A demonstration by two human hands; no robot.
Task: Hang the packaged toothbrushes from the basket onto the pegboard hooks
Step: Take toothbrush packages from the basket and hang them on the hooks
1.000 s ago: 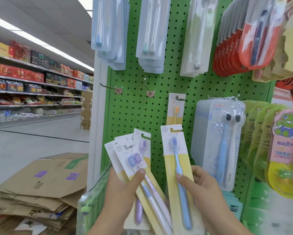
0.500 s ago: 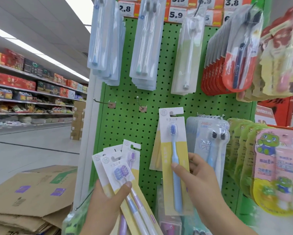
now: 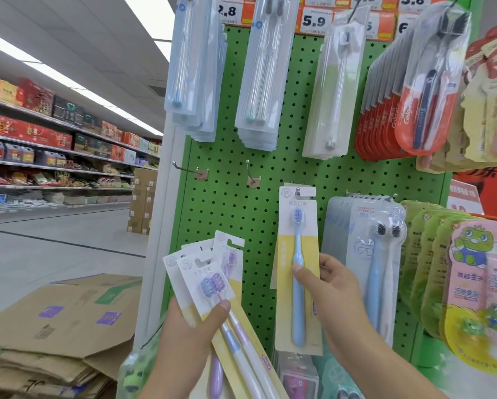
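My right hand (image 3: 330,292) pinches a yellow-and-white card with a blue toothbrush (image 3: 298,272); the card's top slot sits at a pegboard hook (image 3: 297,191) on the green pegboard (image 3: 235,203). Another card of the same kind hangs just behind it. My left hand (image 3: 192,335) grips a fan of several carded toothbrushes (image 3: 209,280) with purple and blue heads, low and left of the hook. Two bare hooks (image 3: 251,171) stick out of the board to the left. The basket is not in view.
Clear toothbrush packs (image 3: 258,82) hang along the top row, red packs (image 3: 408,105) at upper right. A two-brush pack (image 3: 368,254) and green children's packs (image 3: 468,283) hang right of my hand. Flattened cardboard boxes (image 3: 54,326) lie at lower left. A store aisle opens on the left.
My right hand has lifted the blue toothbrush card up to the hook where an identical card hangs. My left hand keeps the fan of cards and has risen slightly.
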